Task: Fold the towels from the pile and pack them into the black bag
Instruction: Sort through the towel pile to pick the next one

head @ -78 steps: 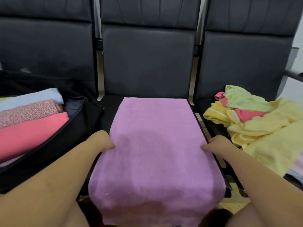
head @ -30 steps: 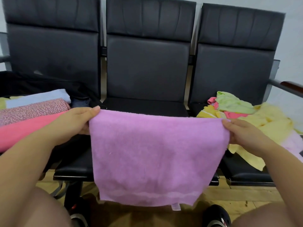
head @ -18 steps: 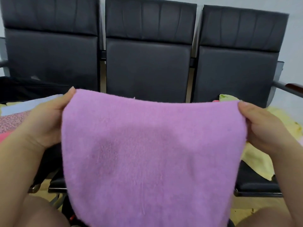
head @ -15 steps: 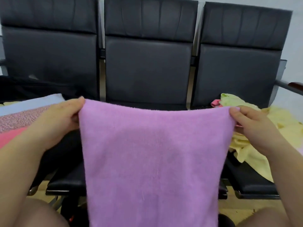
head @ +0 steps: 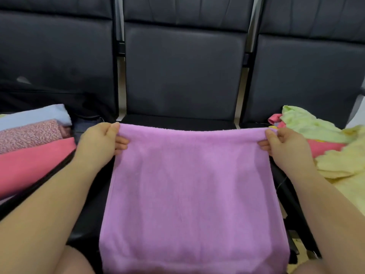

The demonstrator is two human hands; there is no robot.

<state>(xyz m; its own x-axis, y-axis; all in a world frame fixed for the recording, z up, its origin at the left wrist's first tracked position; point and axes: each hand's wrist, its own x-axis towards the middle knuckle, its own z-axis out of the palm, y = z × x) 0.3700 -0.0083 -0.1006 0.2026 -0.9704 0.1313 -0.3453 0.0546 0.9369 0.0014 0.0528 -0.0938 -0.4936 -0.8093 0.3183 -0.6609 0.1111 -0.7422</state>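
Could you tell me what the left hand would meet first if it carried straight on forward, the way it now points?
Probably the black seat back, judging loosely, since depth is unclear; the left hand pinches the purple towel.

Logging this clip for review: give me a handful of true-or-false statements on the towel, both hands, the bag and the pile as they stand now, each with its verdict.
1. Both hands pinch the far corners of the purple towel. True: the left hand and the right hand each hold one.
2. The purple towel is already packed in the black bag. False: it is spread over the middle seat.
3. A folded pink towel lies in the bag. True.
4. The unfolded pile sits on the left seat. False: it is on the right one.
5. The right hand holds a yellow towel. False: its fingers pinch the purple one.
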